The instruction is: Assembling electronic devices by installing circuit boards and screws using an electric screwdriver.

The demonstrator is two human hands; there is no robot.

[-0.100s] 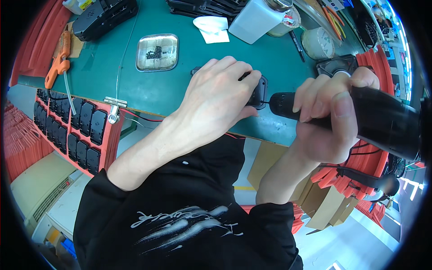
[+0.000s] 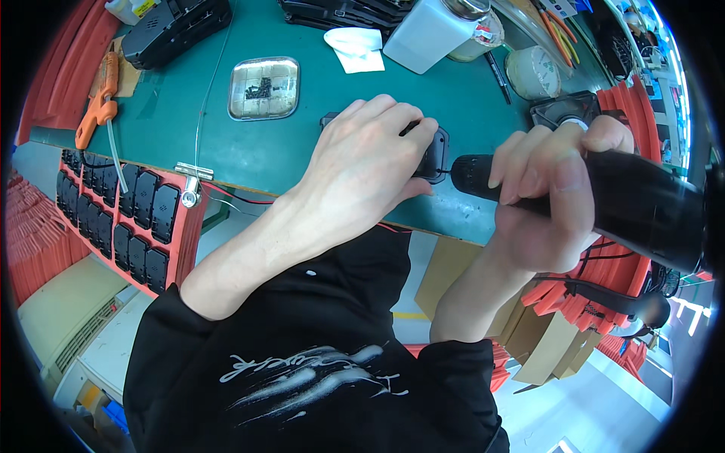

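My left hand (image 2: 366,155) is closed over a small black plastic case (image 2: 436,157) on the green bench, pressing it down near the front edge. Most of the case is hidden beneath the palm; its right end shows past the fingers. My right hand (image 2: 555,192) is wrapped round a black electric screwdriver (image 2: 649,208), held nearly level. Its thin bit reaches the right end of the case; I cannot make out a screw there. Farther left lies a clear square dish (image 2: 263,111) with small dark screws (image 2: 259,89) in it.
An orange glue gun (image 2: 100,113) lies at the left, near a red tray of black cases (image 2: 155,204) below the bench edge. A metal clip (image 2: 192,181) grips that edge. Behind stand a white bottle (image 2: 430,34), crumpled tissue (image 2: 355,49) and a tape roll (image 2: 532,73).
My right hand and the screwdriver have shifted very slightly left, toward the case. My left hand has stayed in place.
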